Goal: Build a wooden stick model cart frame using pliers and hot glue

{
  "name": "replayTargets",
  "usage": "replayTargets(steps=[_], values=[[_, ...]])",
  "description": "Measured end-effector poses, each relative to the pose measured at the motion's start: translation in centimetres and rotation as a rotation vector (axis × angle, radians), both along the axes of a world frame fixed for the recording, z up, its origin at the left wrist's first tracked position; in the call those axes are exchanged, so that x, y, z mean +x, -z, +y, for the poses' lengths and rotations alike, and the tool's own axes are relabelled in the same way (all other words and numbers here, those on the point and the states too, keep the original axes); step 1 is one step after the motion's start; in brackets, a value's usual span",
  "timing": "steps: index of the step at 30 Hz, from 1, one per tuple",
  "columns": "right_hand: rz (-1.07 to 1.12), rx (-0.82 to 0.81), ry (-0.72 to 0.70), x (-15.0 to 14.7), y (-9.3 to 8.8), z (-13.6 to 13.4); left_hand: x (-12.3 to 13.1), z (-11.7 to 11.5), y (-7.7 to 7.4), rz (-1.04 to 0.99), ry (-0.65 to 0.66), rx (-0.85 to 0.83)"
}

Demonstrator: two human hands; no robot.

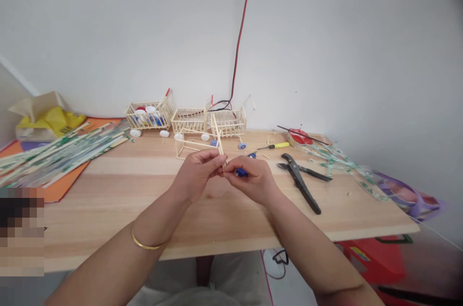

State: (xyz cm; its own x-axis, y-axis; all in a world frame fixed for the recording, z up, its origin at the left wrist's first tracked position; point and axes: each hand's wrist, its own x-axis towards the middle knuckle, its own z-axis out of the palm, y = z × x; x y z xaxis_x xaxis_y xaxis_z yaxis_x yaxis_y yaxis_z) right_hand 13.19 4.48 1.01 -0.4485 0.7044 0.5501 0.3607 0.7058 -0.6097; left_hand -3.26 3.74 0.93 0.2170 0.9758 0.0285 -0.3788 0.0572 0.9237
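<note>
Left hand: the left hand [198, 173] is closed in a pinch, thumb against fingers, holding the stick frame [220, 143].
Right hand: the right hand [255, 175] has its thumb and fingertips drawn close together at the near end of the frame's sticks; I cannot tell whether they grip it.
Stick frame: above the middle of the table [126, 219], between the hands and the carts, its open outline reaching out to the left.
Blue object: the blue object [241, 172] shows just behind the right hand, partly hidden by it.
Carts: in a row near the wall, the left cart [130, 115] holds white, red and blue things; the middle cart [190, 126] and right cart [228, 128] stand beside it.
Cutting tool: the black pliers [302, 187] lie with handles spread, right of the right hand.
Screwdriver: the yellow screwdriver [281, 145] lies beyond the pliers, near the red dish [294, 141].
Stick bundle: wrapped long sticks [68, 154] lie at the left over an orange sheet [68, 185].
Wrist: a gold bracelet [148, 247] circles the left forearm.
</note>
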Motion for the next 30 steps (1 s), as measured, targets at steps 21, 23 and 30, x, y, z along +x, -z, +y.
replayTargets(steps=[21,23,30], values=[[0.031,-0.111,-0.139,0.12,0.36,0.33,0.0,0.05,-0.38,-0.065,-0.052,-0.079],[0.056,-0.139,-0.136,0.22,0.57,0.37,-0.02,0.07,-0.44,-0.069,-0.044,-0.081],[-0.04,-0.022,-0.081,0.21,0.55,0.39,0.11,0.0,-0.3,-0.04,-0.038,-0.074]])
